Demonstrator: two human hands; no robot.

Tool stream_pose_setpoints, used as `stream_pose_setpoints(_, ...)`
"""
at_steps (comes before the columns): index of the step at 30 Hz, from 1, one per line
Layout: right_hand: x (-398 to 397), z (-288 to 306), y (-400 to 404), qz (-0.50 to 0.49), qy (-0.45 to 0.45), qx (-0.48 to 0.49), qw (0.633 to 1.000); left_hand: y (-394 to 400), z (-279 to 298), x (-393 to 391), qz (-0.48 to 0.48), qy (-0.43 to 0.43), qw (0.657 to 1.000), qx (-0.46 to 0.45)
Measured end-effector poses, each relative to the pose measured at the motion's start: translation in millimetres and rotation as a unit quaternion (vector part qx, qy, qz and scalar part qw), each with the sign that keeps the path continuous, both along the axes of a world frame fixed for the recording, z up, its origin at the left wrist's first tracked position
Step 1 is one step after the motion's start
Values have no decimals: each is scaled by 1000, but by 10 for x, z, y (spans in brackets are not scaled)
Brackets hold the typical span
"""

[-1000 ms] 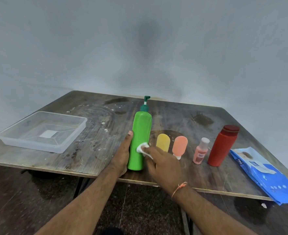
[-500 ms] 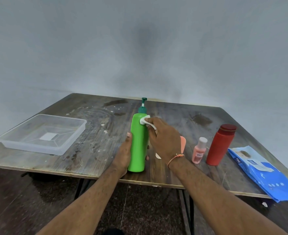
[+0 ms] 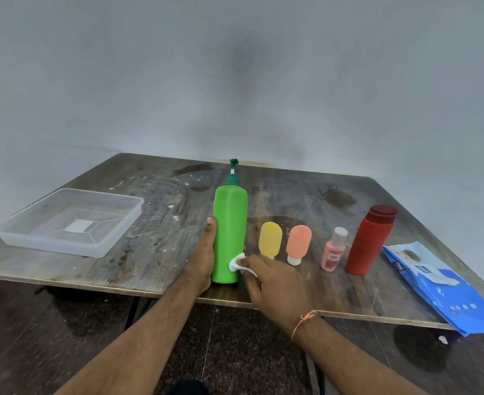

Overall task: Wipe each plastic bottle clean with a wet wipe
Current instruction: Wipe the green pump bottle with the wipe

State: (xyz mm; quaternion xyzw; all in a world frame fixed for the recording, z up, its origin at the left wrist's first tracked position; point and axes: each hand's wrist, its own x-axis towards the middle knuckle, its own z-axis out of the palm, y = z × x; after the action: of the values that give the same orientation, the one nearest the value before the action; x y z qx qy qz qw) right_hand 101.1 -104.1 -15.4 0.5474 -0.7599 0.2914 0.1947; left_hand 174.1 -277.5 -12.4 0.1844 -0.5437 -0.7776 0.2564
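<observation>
Wiping is under way on the tall green plastic pump bottle (image 3: 230,232), upright at the table's 6 o'clock edge. It is gripped from its 9 o'clock side by the left hand (image 3: 203,252). The crumpled white wet wipe (image 3: 237,263) is pinched by the right hand (image 3: 275,283). Half a second ago the wipe was pressed at the bottle's shoulder; now it is near the base, so one downward pass looks done. At 3 o'clock, the yellow tube (image 3: 270,239), salmon tube (image 3: 298,244), small pink bottle (image 3: 334,252) and red flask (image 3: 370,240) are judged pending.
</observation>
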Motion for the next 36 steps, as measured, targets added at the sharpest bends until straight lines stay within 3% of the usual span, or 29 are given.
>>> stream_pose_setpoints(8,-279,359,-408,-30,-81,-97,992,25,22,-25,17,12,999,35)
stream_pose_setpoints(20,-16,-187,96,56,-12,3,998,-76,-34,-58,58,-34,997,44)
stream_pose_setpoints(24,-56,-102,46,54,-12,0,998,-92,-61,-55,50,-30,997,40)
stream_pose_setpoints(31,-33,-2,-183,13,-92,-74,993,-54,-26,-63,80,-44,995,49)
stream_pose_setpoints(36,25,-119,25,40,-50,-35,997,-36,-35,-49,94,-33,995,-4)
